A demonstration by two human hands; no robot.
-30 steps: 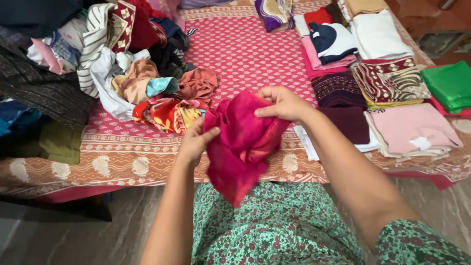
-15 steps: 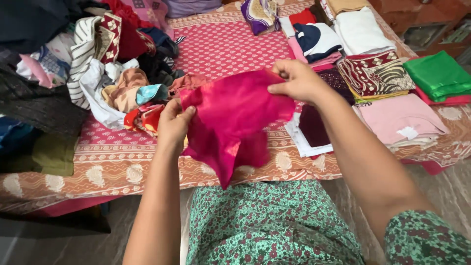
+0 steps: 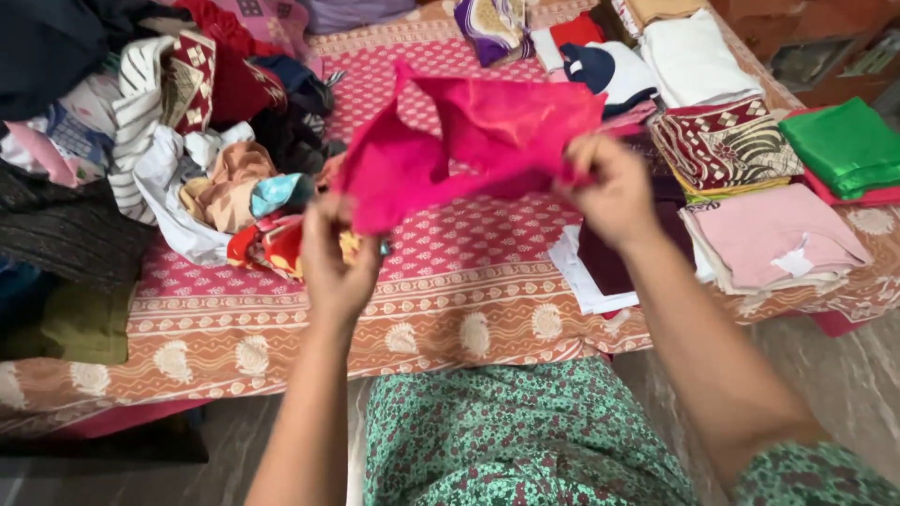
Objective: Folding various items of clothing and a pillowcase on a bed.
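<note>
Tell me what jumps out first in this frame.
The bright pink cloth held spread in mid-air at centre, the left hand gripping its lower corner and the right hand pinching its right edge. To the left lies a jumbled heap of unfolded clothes; to the right sit neat folded stacks, with a green one at the far edge, all on a red patterned bedsheet.
</note>
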